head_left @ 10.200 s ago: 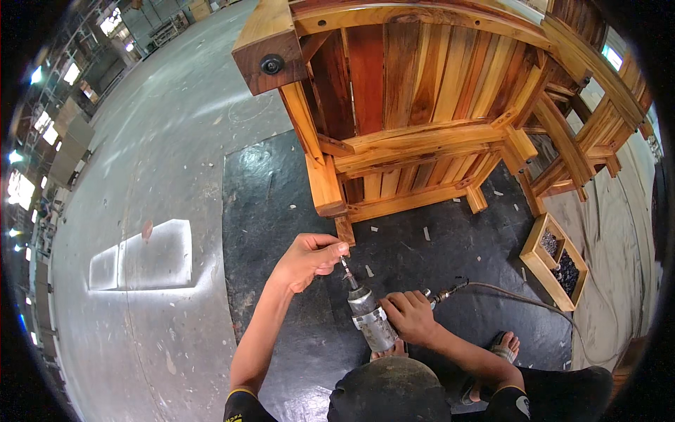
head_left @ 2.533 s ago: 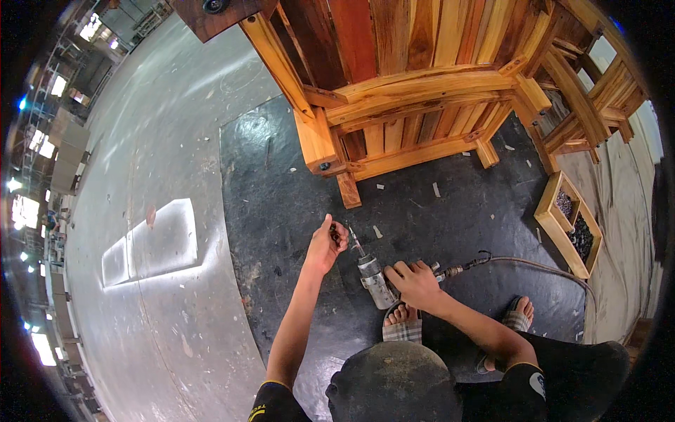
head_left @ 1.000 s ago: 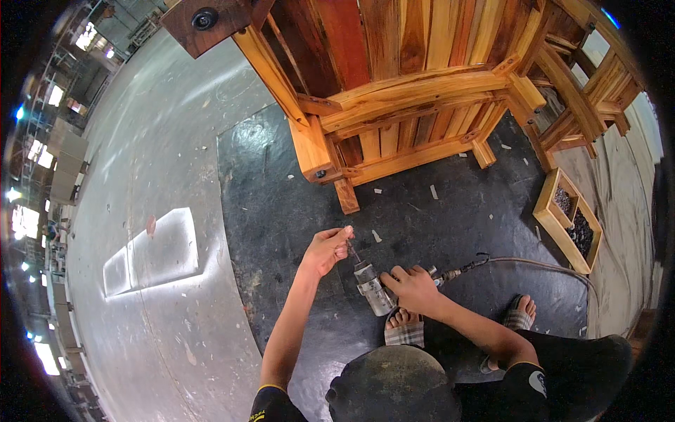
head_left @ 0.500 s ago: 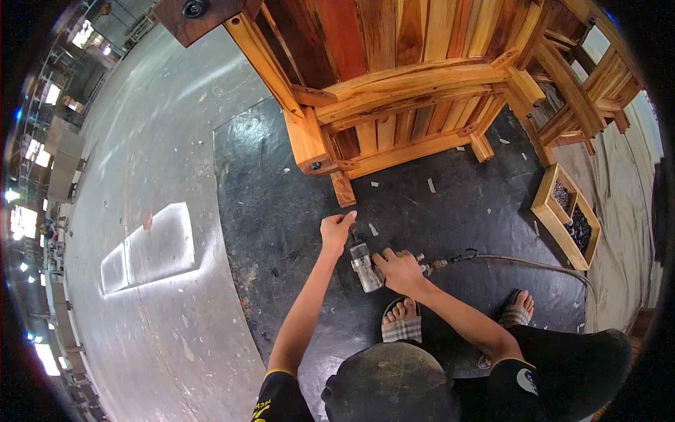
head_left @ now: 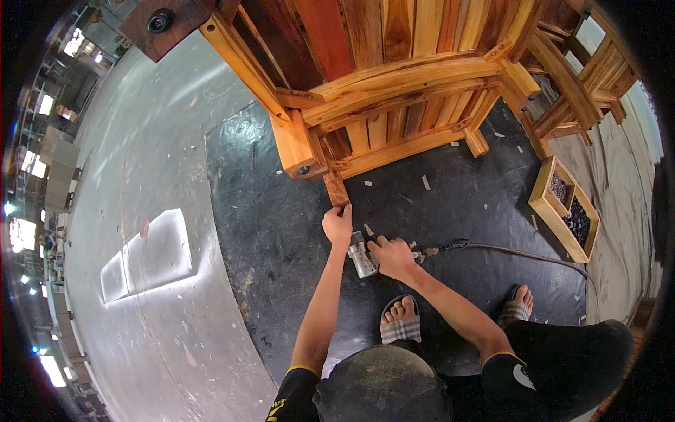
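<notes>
My left hand (head_left: 337, 225) is closed, thumb and fingers pinched together at the end of a short wooden leg (head_left: 335, 188) on an upturned slatted wooden piece of furniture (head_left: 415, 84). Whatever sits in that pinch is too small or too hidden to name. In my right hand (head_left: 395, 257) is a silver air-powered driver (head_left: 363, 256), its front toward the leg and close beside my left wrist. An air hose (head_left: 524, 252) runs from the driver off to the right. My right fingers wrap its grip.
A wooden box (head_left: 567, 208) with compartments of small dark and grey hardware stands on the right. More wooden furniture (head_left: 576, 88) is at the far right. Pale scraps lie on the black mat (head_left: 450, 211). My sandalled feet are at the front; grey floor (head_left: 155, 169) spreads left.
My left hand has moved forward up to the leg's end. The driver and my right hand have moved slightly forward too. The view has shifted a little.
</notes>
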The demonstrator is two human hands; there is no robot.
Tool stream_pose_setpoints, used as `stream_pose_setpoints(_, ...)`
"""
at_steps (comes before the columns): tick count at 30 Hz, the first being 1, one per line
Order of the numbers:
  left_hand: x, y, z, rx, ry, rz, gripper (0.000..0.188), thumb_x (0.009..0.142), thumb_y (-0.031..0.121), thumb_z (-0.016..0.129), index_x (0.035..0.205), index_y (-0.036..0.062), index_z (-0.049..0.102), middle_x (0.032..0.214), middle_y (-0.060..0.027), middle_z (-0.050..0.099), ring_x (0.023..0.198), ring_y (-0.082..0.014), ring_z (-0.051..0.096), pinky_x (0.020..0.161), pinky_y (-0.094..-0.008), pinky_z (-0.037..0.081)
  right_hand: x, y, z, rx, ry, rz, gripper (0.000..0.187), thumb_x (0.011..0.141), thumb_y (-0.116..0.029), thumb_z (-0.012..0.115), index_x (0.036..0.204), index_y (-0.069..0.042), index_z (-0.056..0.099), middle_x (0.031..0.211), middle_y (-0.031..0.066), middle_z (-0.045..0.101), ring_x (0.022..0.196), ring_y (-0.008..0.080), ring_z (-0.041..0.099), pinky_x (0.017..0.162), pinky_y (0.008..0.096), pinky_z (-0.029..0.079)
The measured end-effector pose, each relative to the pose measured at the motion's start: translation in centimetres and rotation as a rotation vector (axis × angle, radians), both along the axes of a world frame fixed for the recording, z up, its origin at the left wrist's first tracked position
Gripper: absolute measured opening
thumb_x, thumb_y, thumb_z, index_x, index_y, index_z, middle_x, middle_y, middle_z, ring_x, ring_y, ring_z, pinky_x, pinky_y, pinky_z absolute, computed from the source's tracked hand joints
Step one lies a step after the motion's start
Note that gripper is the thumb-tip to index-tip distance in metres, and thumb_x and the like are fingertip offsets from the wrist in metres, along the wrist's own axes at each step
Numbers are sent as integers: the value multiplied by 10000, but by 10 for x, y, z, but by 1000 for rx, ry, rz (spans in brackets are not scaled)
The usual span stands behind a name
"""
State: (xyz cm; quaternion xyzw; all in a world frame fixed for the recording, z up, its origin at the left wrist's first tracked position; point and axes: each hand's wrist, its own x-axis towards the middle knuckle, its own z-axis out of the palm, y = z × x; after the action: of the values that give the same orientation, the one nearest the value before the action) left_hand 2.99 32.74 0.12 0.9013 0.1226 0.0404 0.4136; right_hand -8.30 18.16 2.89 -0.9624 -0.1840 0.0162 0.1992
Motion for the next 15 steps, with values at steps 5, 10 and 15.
stream_pose_setpoints(5,-1,-1,-5,-36,-72,-19,347,807,256,703,707,-66,621,607,-199,580,568,-337,597,556,-412,443,-1,-2,1,4,12,-5,342,698,-69,630,1039,-69,602,883,101,595,715,290,651,653,411,506)
stream_pose_setpoints(10,2,-1,-11,-49,-139,-43,382,803,255,719,656,-72,588,536,-178,529,480,-297,549,500,-406,404,-1,-3,1,-3,22,-4,359,687,-64,630,1046,-65,613,878,96,600,721,289,653,661,402,512)
stream_pose_setpoints(15,4,1,-11,-69,-108,-35,397,815,263,718,643,-70,587,536,-174,543,476,-288,543,503,-398,411,1,-1,3,13,81,-14,373,703,-63,637,1073,-78,589,899,115,583,731,307,650,698,431,503)
